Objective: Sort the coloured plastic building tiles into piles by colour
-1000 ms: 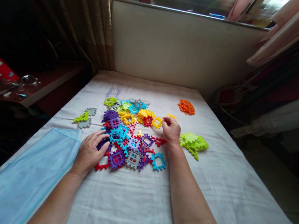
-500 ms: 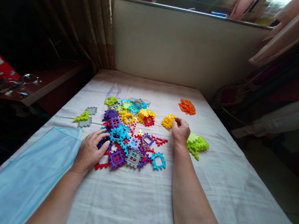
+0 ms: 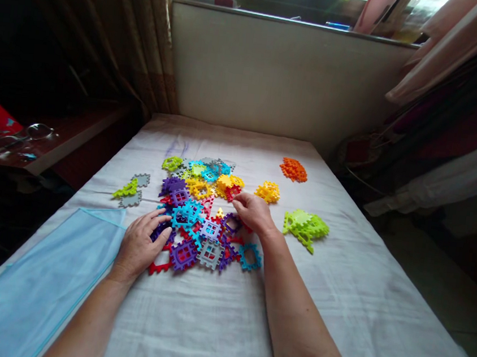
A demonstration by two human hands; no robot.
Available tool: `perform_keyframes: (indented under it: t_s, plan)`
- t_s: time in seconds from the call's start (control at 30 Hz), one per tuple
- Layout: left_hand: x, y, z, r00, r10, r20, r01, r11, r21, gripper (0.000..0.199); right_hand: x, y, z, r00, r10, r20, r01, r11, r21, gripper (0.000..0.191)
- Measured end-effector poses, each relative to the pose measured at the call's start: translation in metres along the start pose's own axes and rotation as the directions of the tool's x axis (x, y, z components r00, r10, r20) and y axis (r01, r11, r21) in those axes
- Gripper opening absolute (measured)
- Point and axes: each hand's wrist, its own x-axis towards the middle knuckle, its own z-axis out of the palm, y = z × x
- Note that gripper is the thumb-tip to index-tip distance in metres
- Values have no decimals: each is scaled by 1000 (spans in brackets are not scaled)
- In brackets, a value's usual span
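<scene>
A heap of toothed plastic building tiles in several colours lies in the middle of the cloth. My left hand [image 3: 140, 242], fingers apart, rests at the heap's left edge, over dark purple tiles and beside a turquoise tile [image 3: 186, 214]. My right hand [image 3: 254, 211] reaches over the heap's right side, with thumb and fingertips closed at the edge of a red tile [image 3: 232, 192]. Yellow tiles [image 3: 223, 184] lie against that red one. Nearer to me are a purple window tile [image 3: 183, 254], a grey window tile [image 3: 210, 253] and a turquoise frame tile [image 3: 249, 257].
Separate piles of yellow [image 3: 268, 192], orange [image 3: 294, 169] and lime-green tiles [image 3: 305, 228] lie to the right. Grey and green tiles [image 3: 126, 188] sit at left. A light blue cloth [image 3: 49, 272] covers the left front. Glasses [image 3: 39, 132] rest on a side table.
My right hand has moved left from the separate yellow pile to the red tile in the heap. My left hand has stayed at the heap's left edge. The view has shifted slightly.
</scene>
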Motion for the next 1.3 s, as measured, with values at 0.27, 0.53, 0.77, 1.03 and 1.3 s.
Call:
perform_keyframes:
  t_s: [0.27, 0.53, 0.77, 1.03, 1.3]
  plan:
    - [0, 3, -1, 1000, 6, -2, -6, 1000, -10, 33, -12, -17, -17, 904, -8, 428, 68, 990, -126, 14]
    - [0, 3, -1, 1000, -13, 9, 13, 1000, -10, 33, -13, -17, -9, 909, -94, 406, 143, 985, -92, 67]
    - [0, 4, -1, 1000, -20, 12, 21, 1000, -8, 34, -18, -28, 1, 928, -118, 353, 212, 947, -242, 61]
    - [1, 1, 0, 1000, -10, 5, 10, 1000, 4, 33, -12, -17, 4, 968, -116, 223, 159, 970, -186, 42]
    - [0, 1, 0, 1000, 1, -4, -1, 1000, 2, 34, 3, 20, -9, 966, 44, -254, -53, 998, -32, 29]
